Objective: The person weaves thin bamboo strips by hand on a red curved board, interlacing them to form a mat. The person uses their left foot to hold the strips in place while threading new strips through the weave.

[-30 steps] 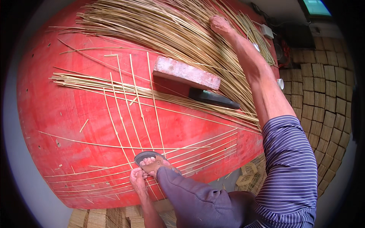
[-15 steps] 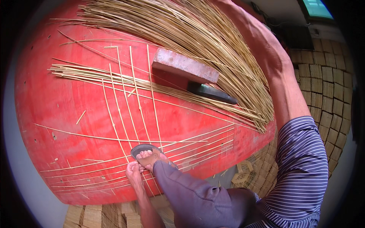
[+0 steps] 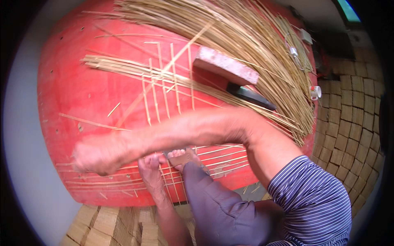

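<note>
My right arm reaches across the red board to its left side. My right hand is smeared by motion, its fingers curled; a thin bamboo strip slants from it up to the right, blurred too. Low on the board, my left hand has its fingers bent at the crossing of bamboo strips, beside my sandalled foot, which rests on the strips. Several long strips run crosswise there, and several others stand up across them. My right forearm hides part of this lattice.
A large heap of bamboo strips covers the far right of the board. A brick and a dark tool lie on a smaller bundle. A white cup is at the right edge. Stacked woven pieces cover the floor.
My right arm has swung from the heap at the far right across to the left, bringing a strip along. My left hand stays low by the foot. The view has shifted slightly.
</note>
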Tool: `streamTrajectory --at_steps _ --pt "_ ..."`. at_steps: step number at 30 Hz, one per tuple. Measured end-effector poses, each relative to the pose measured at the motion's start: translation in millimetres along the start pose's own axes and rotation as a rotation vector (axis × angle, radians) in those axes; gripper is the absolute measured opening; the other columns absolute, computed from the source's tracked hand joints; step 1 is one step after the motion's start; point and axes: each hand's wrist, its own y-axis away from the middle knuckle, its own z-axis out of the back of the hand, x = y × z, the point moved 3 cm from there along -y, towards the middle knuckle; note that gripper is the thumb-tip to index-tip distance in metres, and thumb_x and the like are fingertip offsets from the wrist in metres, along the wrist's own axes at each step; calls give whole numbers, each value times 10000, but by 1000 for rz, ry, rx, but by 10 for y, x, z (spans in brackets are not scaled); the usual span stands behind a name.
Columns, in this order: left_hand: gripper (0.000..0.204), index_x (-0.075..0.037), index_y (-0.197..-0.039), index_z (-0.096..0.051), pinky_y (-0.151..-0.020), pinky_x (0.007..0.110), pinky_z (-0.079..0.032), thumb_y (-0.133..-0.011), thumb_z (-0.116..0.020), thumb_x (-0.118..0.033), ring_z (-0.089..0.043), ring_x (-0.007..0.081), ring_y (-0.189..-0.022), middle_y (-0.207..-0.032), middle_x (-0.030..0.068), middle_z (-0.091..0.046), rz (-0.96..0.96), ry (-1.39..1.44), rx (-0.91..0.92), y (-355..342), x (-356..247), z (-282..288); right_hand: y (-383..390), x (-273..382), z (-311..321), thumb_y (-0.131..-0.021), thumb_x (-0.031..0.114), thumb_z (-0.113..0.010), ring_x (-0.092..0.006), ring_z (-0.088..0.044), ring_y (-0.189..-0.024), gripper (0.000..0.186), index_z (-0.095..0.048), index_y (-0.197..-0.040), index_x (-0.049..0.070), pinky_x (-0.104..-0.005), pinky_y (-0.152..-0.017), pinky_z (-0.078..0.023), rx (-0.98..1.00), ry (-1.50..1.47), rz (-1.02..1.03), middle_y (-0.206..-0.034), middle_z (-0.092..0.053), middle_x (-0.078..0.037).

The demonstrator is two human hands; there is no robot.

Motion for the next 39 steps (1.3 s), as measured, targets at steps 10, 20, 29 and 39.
streamTrajectory --at_steps 10,20,29,39 --pt "386 -5 -1202 -533 -852 349 -501 -1021 -529 -346 -607 192 -900 -1013 121 -623 -73 835 -591 182 -127 276 450 12 -1428 -705 154 -617 -381 -665 -788 192 -654 -829 11 -472 -639 -530 98 1 4 -854 -668 -208" --pt "285 -2 -1115 -597 -608 312 -545 -1011 -557 -265 -631 178 -648 -810 113 -669 142 882 -703 1214 830 1577 1179 -361 -671 -909 194 -629 -345 -644 -718 194 -666 -888 5 -441 -654 -491 716 207 -520 -749 -646 -174" --pt "160 40 -1063 -625 -629 277 -559 -970 -530 -50 -675 171 -685 -862 110 -681 458 477 -464 1446 1723 462 1471 116 -812 -966 377 -550 -238 -607 -646 426 -684 -935 -26 -402 -622 -461 270 137 -966 -683 -623 -126" --pt "135 -7 -968 -638 -564 265 -535 -969 -514 -61 -666 141 -641 -814 76 -680 484 356 -470 1297 1802 398 895 653 -553 -971 157 -536 -121 -612 -609 227 -653 -993 -36 -283 -522 -547 -21 -187 -1035 -782 -631 -70"
